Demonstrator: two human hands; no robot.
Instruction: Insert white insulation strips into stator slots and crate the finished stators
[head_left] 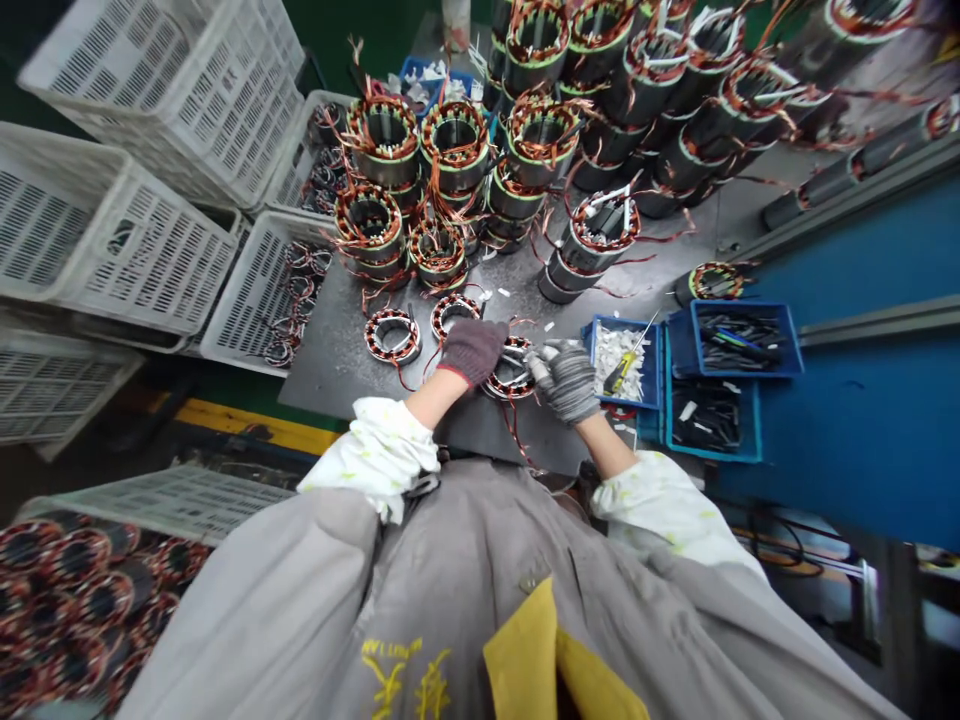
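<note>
A motor stator ring [511,385] with copper windings and white insulation lies near the front edge of the metal table [322,345]. My left hand [475,350], in a dark maroon glove, is at its upper left side with the fingers curled. At its right side is my right hand [566,380], in a grey striped glove, fingers bent toward the ring. What either hand pinches is too small to make out. Two similar rings lie to the left, one [392,335] whole in view, the other [452,312] partly behind my left hand.
Stacked stators [536,140] fill the back of the table. On the right stand blue bins, one with white pieces [619,362] and a yellow screwdriver [621,372], others with black sleeves [739,338]. White plastic crates [169,245] are stacked at the left; more stators [105,597] lie lower left.
</note>
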